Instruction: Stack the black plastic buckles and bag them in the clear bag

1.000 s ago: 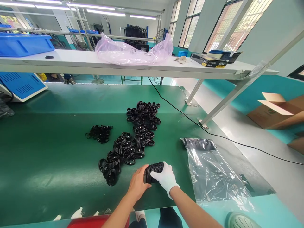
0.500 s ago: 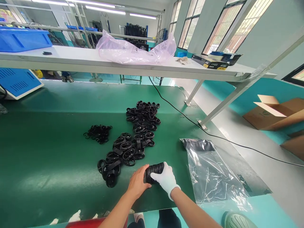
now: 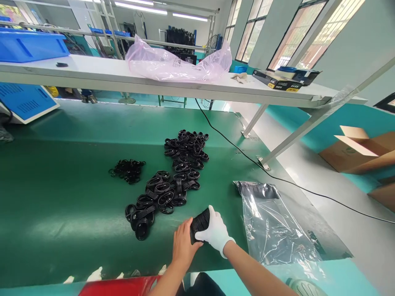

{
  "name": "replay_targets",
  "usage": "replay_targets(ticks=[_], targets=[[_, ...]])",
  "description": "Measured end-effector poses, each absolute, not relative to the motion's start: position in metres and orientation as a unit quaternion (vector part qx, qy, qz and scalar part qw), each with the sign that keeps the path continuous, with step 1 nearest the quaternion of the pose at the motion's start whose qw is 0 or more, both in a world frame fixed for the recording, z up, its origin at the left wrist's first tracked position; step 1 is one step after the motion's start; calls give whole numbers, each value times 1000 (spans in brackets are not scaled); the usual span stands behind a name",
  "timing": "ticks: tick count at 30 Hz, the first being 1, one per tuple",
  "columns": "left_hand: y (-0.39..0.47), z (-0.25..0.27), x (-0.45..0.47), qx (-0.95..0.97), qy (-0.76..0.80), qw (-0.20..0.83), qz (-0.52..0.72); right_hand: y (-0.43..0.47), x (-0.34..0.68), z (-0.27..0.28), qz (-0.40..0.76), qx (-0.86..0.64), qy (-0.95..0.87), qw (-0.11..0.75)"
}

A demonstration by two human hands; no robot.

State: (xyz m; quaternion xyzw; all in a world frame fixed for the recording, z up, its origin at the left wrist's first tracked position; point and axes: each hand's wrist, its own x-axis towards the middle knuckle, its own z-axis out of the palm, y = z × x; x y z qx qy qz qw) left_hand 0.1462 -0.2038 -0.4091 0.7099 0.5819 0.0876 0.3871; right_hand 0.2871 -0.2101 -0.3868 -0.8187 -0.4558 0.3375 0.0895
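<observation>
A stack of black rings [image 3: 200, 222] is held between my two hands just above the green table near its front edge. My bare left hand [image 3: 185, 242] closes on the stack's left end, with the thumb low on the near side. My right hand [image 3: 216, 232], in a white glove, grips the right end. To the left lies a long heap of black rings [image 3: 165, 193], some of them bunched together. A smaller pile of thin black rings [image 3: 128, 170] sits farther left.
A clear plastic bag [image 3: 274, 226] with black contents at its far end lies right of my hands. A black cable [image 3: 240, 152] crosses the green table [image 3: 77, 185]. Above stands a white shelf [image 3: 101, 78] with pink plastic and a blue bin [image 3: 31, 45]. A cardboard box [image 3: 354, 152] is on the floor.
The stack of black rings has tilted, its right end now higher, and my left hand has turned more upright around it. The view has shifted slightly.
</observation>
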Motion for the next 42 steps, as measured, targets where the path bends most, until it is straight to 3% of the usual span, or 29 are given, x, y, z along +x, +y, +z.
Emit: replay_targets(ticks=[6, 27, 42], targets=[[-176, -402, 142, 601, 578, 532, 143, -214, 284, -389, 337, -823, -448, 89], [-158, -403, 178, 544, 725, 422, 26, -213, 287, -393, 338, -814, -465, 83], [-153, -388, 147, 619, 649, 442, 27, -211, 284, -387, 342, -825, -443, 77]])
